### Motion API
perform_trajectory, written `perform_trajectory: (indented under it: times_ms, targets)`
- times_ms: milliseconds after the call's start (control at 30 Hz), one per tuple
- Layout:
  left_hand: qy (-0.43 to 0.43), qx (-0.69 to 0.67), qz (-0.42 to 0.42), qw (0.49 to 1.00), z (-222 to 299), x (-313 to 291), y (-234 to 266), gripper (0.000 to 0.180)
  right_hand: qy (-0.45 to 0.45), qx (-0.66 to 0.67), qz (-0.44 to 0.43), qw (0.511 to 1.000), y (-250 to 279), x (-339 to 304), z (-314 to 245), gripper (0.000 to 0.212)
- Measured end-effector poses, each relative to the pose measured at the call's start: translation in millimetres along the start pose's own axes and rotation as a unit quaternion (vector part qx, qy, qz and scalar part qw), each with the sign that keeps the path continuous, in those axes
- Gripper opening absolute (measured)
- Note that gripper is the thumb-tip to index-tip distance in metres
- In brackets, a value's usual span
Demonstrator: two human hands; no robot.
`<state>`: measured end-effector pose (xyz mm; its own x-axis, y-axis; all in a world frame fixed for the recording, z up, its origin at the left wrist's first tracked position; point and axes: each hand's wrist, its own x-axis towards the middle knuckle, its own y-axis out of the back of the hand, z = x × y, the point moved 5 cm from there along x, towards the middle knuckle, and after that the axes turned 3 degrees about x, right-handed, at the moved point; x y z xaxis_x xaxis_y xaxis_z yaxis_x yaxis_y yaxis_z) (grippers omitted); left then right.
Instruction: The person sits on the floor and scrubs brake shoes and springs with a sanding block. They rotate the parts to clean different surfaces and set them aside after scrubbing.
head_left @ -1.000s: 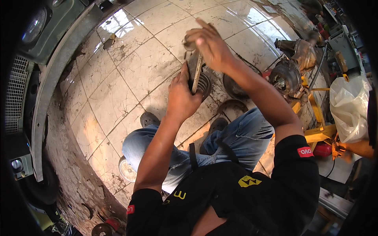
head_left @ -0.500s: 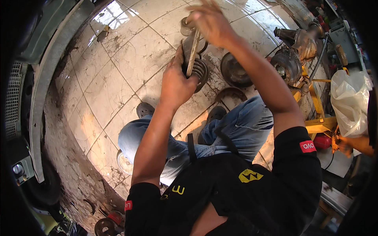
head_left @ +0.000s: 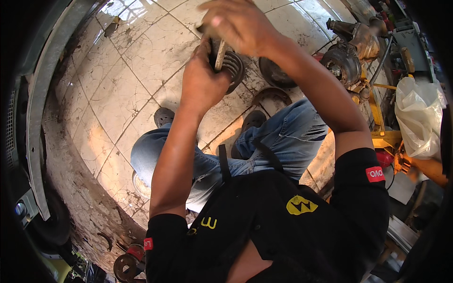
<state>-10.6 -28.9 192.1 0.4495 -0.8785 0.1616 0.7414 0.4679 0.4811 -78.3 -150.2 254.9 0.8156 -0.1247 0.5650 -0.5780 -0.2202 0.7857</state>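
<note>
Your left hand (head_left: 202, 85) is clamped on the flat, pale-edged part (head_left: 220, 55) at 12 o'clock — best to grip it firmly there, so it can't twist. Your right hand (head_left: 240, 28) is blurred over its far end; I cannot tell whether it holds anything. Small, even movements should give you the most control, with the fingers of your 2 hands clear of each other. Mind the ridged round part (head_left: 233, 67) at 3 o'clock from that pale edge, and the dark round pan (head_left: 273, 74) at 1 o'clock.
</note>
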Motion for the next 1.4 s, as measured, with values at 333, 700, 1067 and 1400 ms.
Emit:
perform_trajectory:
  times_ms: [333,700,1067,1400]
  targets:
    - [0.048,0.009,-0.029,0.998,3.0,6.9,2.9,0.071,0.004,0.034,0.037,0.999,1.8,-1.6,-11.6,0.046]
    - [0.049,-0.015,-0.018,0.999,-0.5,5.7,1.3,0.077,0.012,0.022,0.066,0.997,9.3,1.6,-8.1,0.04]
    - [0.044,-0.016,-0.01,0.999,4.7,8.6,2.0,0.064,-0.018,0.044,0.037,0.998,12.3,5.7,12.2,0.041]
    - [0.064,-0.01,-0.03,0.997,10.2,6.3,3.7,0.069,-0.003,-0.023,0.009,1.0,0.6,-10.4,14.5,0.049]
